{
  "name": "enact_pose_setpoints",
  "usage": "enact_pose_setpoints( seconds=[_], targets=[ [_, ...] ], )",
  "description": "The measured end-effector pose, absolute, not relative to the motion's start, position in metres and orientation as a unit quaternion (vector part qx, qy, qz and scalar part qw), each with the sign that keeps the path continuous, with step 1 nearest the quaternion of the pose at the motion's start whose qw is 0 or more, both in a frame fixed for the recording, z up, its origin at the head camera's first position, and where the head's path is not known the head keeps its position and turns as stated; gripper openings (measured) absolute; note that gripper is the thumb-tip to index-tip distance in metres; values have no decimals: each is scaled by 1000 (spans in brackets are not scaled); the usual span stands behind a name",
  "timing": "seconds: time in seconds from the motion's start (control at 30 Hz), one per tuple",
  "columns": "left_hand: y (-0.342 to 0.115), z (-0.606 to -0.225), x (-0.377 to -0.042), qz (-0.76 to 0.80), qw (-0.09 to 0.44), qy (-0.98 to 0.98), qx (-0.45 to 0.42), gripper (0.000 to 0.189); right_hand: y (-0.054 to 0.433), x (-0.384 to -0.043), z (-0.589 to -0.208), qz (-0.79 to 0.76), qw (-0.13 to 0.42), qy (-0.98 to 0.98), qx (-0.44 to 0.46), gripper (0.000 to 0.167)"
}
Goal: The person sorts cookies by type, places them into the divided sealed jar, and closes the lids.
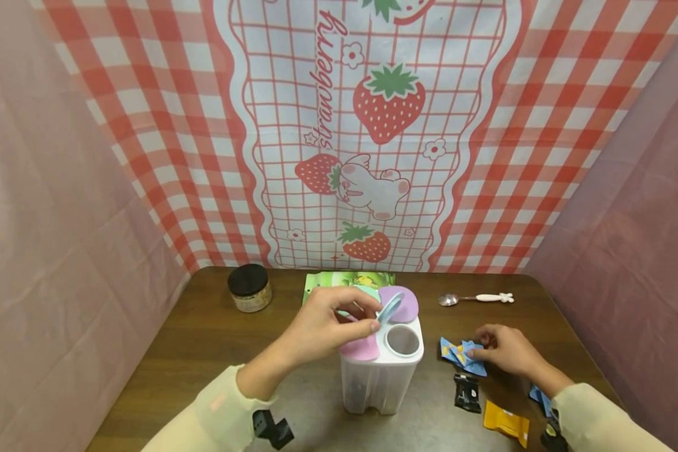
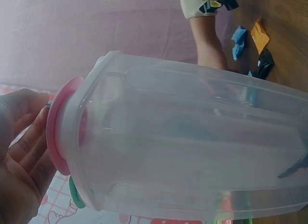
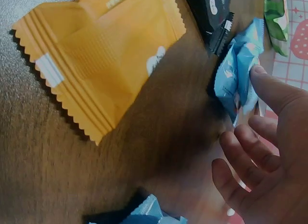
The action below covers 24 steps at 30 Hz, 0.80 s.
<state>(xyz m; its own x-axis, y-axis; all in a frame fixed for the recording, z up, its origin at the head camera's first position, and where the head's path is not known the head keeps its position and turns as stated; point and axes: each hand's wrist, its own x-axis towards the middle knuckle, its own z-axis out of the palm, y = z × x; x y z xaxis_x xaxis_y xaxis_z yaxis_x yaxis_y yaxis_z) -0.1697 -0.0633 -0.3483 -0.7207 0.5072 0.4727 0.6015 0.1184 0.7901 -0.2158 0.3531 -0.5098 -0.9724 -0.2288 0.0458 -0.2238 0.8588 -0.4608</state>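
Standing at the far left of the table (image 1: 172,351), the jar (image 1: 251,289) is well apart from your hands. Behind the container is the green bag (image 1: 314,282). Your left hand (image 1: 323,321) comes over the pink lid (image 1: 361,348) and pinches the blue lid (image 1: 393,306) between thumb and fingers, tilted upward. The container (image 1: 378,384) stands upright, its long axis vertical, and its open mouth (image 1: 403,341) points up, just at the right of this lid. To the right, on the table, lies the blue packet (image 1: 462,355); your right hand is much nearer to it than your left. In my judgement, the coming move turns on this: from your right grip the packet lies to the left, between your hand and the container. Its long axis looks slanted, the farther end pointing left, toward the container side. Your right hand (image 1: 507,351) touches it with the thumb; the fingers are bent, and I cannot tell whether they press on it.
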Motion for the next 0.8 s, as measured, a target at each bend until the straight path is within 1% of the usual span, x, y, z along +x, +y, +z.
enact_pose_setpoints(
  seconds=[0.27, 0.4, 0.8],
  targets=[
    [-63, -346, -169, -546, 43, -750, -372, 16, 353, -218, -511, -235, 25, 966, -104, 44],
    [-63, -346, -169, -542, 45, -752, -372, 15, 354, -219, -512, -232, 30, 967, -100, 40],
    [-63, -345, -166, -536, 60, -754, -375, 15, 354, -215, -512, -255, 9, 962, -94, 37]
  ],
)
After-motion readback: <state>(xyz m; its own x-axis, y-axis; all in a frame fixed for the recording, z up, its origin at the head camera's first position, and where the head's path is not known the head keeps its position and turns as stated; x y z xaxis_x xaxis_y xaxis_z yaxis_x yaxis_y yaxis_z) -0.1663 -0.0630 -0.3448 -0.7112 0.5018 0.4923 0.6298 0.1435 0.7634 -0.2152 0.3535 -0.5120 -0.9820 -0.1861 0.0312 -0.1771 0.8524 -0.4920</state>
